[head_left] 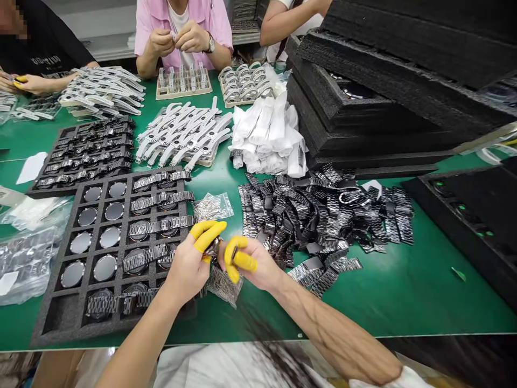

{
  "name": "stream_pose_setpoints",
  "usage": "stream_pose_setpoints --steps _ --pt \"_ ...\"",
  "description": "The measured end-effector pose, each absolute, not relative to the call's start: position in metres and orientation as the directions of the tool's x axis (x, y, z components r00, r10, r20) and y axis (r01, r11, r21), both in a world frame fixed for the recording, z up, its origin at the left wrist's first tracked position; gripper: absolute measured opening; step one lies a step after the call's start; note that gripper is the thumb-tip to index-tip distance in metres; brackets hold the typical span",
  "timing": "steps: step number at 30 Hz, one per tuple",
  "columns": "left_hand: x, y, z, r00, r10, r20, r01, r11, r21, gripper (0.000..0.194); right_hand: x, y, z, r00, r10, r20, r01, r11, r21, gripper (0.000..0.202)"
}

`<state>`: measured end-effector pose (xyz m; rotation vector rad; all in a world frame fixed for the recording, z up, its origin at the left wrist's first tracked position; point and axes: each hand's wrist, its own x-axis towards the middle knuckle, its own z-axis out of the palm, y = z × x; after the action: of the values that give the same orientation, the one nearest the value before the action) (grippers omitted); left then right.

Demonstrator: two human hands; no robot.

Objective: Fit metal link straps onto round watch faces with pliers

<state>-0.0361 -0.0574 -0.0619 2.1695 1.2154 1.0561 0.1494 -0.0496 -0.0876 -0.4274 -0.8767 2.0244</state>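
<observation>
My left hand (188, 264), with yellow finger cots, is closed around a dark watch (214, 249), mostly hidden by the fingers. Close on its right, my right hand (255, 264) has its yellow-covered fingers curled in; what they pinch, if anything, I cannot make out. A bag of small metal pins (226, 286) lies beneath the hands, with another bag of pins (212, 207) just beyond. Left of them sits a black foam tray (48, 326) with round watch heads in its left columns and watches with black link bands farther right.
Loose black link bands (319, 215) are heaped on the right. Behind them rise stacked black foam trays (363, 129) and white-wrapped pieces (266, 129). White-strapped watches (181, 132) lie at the middle. Co-workers sit across the green table (383, 291), one in a pink shirt (147, 27).
</observation>
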Motion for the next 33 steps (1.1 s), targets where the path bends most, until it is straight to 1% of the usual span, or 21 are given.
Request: stream_pose_setpoints --steps 2,4,9,14,20,24,26,29,33 --pt "-0.035 -0.059 -0.062 0.384 0.859 0.339 0.532 -0.506 0.679 0.091 0.147 -0.053 -0.091 -0.635 0.773 0.004 -0.540 -0.439 -0.718 0.045" --pt "-0.035 -0.060 -0.062 0.419 0.854 0.308 0.527 -0.505 0.683 0.095 0.146 -0.054 -0.094 -0.645 0.764 -0.039 -0.503 -0.462 -0.730 0.044" --pt "-0.035 -0.060 -0.060 0.435 0.836 0.335 0.521 -0.537 0.664 0.082 0.146 -0.051 -0.092 -0.618 0.779 -0.109 -0.428 -0.449 -0.784 0.044" --pt "-0.036 -0.058 -0.055 0.421 0.840 0.341 0.543 -0.535 0.647 0.076 0.147 -0.050 -0.088 -0.598 0.790 -0.138 -0.406 -0.447 -0.797 0.047" --pt "-0.036 -0.058 -0.058 0.417 0.849 0.324 0.544 -0.519 0.660 0.077 0.147 -0.050 -0.085 -0.588 0.795 -0.148 -0.424 -0.458 -0.781 0.045" --pt "-0.037 -0.060 -0.064 0.394 0.866 0.307 0.539 -0.488 0.686 0.079 0.144 -0.052 -0.085 -0.539 0.824 -0.174 -0.486 -0.473 -0.734 0.047" --pt "-0.038 -0.062 -0.063 0.412 0.863 0.291 0.530 -0.487 0.694 0.075 0.142 -0.054 -0.086 -0.480 0.859 -0.177 -0.530 -0.445 -0.722 0.047" --pt "-0.038 -0.063 -0.057 0.480 0.835 0.270 0.466 -0.503 0.728 0.064 0.140 -0.057 -0.089 -0.413 0.895 -0.168 -0.546 -0.391 -0.741 0.044" --pt "-0.036 -0.064 -0.049 0.488 0.831 0.266 0.426 -0.493 0.759 0.055 0.137 -0.060 -0.089 -0.395 0.905 -0.161 -0.532 -0.368 -0.763 0.044"
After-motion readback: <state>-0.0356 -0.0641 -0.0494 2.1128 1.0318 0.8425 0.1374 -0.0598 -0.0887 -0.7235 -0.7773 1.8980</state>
